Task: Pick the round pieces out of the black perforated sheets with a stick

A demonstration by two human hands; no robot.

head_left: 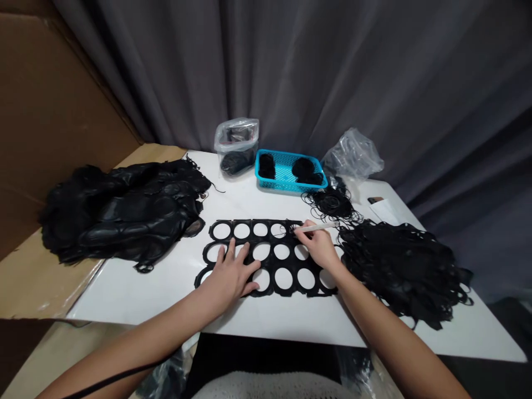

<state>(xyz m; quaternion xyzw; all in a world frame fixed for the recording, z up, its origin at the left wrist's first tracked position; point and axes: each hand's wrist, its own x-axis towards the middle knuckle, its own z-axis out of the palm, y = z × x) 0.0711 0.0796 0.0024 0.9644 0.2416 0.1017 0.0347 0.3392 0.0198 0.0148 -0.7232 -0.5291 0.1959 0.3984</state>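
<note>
A flat black sheet with rows of round holes lies on the white table. My left hand rests on its left part with the fingers spread, pressing on the strips between holes. At the sheet's upper right, my right hand is closed around a slim, pale, pen-like tool. The tool slants down to the left, and its tip end is by a hole in the top row. Thin black strands show there; I cannot make out whether the tip touches them.
A heap of black sheets lies on the left, and black perforated scraps are piled on the right. Behind stand a clear bag, a blue basket with black rings and a crumpled plastic bag. Black loops lie before the basket.
</note>
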